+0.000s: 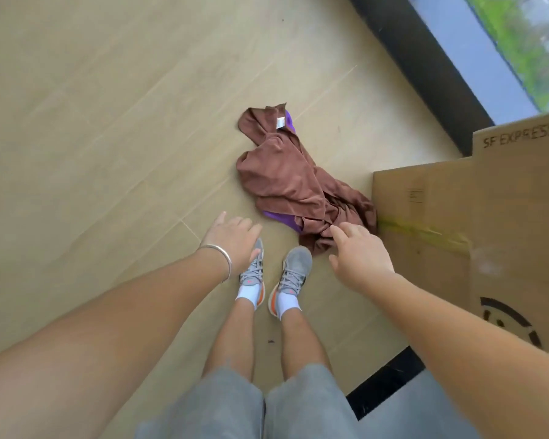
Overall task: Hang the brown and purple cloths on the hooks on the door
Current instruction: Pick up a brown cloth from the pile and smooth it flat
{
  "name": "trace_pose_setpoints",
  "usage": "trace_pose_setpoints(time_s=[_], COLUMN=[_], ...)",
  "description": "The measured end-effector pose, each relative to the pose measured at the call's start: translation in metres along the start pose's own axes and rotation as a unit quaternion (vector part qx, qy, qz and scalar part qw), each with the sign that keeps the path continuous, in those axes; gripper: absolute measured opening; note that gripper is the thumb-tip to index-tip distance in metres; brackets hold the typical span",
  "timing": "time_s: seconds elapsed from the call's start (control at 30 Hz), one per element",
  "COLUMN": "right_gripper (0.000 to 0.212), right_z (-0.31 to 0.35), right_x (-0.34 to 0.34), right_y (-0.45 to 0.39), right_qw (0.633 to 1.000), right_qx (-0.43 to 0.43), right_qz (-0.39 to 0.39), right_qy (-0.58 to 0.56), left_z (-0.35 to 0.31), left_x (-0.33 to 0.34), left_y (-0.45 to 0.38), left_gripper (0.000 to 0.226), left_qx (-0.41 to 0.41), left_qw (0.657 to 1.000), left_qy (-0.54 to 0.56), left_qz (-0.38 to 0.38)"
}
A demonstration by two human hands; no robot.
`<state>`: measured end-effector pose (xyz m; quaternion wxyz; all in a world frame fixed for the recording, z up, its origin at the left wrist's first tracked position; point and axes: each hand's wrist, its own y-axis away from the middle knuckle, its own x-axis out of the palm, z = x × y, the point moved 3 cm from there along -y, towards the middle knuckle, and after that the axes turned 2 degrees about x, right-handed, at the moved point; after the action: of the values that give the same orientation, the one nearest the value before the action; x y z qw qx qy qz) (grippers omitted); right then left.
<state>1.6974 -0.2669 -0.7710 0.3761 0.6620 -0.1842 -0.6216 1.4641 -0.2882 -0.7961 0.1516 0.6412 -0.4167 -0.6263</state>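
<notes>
A crumpled brown cloth (286,175) lies on the light wooden floor just ahead of my feet. A purple cloth (281,217) lies mostly under it, showing at the near edge and at the far end. My right hand (358,258) hangs over the brown cloth's near corner, fingers loosely spread and holding nothing; I cannot tell whether the fingertips touch the cloth. My left hand (232,240), with a silver bangle on the wrist, is open above the bare floor to the left of the cloths. No door or hooks are in view.
A large cardboard box (476,217) marked SF EXPRESS stands right of the cloths, touching the brown one. A dark window frame (425,68) runs along the far right. My grey shoes (276,274) stand just short of the cloths. Bare floor spreads to the left.
</notes>
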Motion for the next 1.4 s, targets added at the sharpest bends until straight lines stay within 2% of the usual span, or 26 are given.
trace_pose_setpoints(time_s=[0.2,0.43,0.63,0.73,0.87,0.93,1.0,1.07,1.17,1.27,1.4], right_gripper=[0.052,0.049,0.053,0.058,0.058,0.048,0.033,0.031,0.037,0.035,0.019], right_z=[-0.018,-0.014,-0.021,-0.034,-0.046,-0.045,-0.044,-0.045,-0.048,-0.046,-0.031], right_x=[0.101,0.208,0.264,0.279,0.28,0.273,0.263,0.251,0.23,0.192,0.114], right_y=[-0.1,-0.227,-0.303,-0.321,-0.335,-0.34,-0.343,-0.338,-0.32,-0.293,-0.262], right_qw=[1.0,0.998,0.995,0.989,0.985,0.984,0.983,0.984,0.987,0.984,0.972], right_qx=[-0.009,-0.041,-0.058,-0.072,-0.05,-0.026,-0.014,-0.015,-0.035,-0.061,-0.102], right_qz=[0.011,-0.038,-0.081,-0.115,-0.158,-0.174,-0.182,-0.175,-0.153,-0.164,-0.209], right_qy=[0.01,0.007,0.012,0.05,0.039,0.03,0.025,0.021,0.017,0.021,0.034], left_z=[0.014,0.032,0.037,0.043,0.058,0.062,0.063,0.062,0.066,0.071,0.091], left_x=[0.092,0.189,0.248,0.261,0.255,0.247,0.237,0.225,0.206,0.174,0.113], left_y=[-0.087,-0.205,-0.291,-0.315,-0.335,-0.341,-0.344,-0.341,-0.326,-0.296,-0.245], left_gripper=[0.048,0.056,0.064,0.068,0.06,0.051,0.04,0.027,0.035,0.044,0.025], left_qx=[0.013,0.041,0.063,0.054,-0.009,-0.016,-0.014,-0.011,-0.005,0.006,-0.079], left_qw=[1.0,0.994,0.991,0.986,0.971,0.968,0.966,0.966,0.973,0.973,0.968], left_qy=[0.019,0.066,0.058,0.017,-0.012,-0.006,-0.009,-0.01,0.001,0.012,0.036], left_qz=[0.0,-0.075,-0.106,-0.156,-0.237,-0.25,-0.258,-0.258,-0.233,-0.229,-0.236])
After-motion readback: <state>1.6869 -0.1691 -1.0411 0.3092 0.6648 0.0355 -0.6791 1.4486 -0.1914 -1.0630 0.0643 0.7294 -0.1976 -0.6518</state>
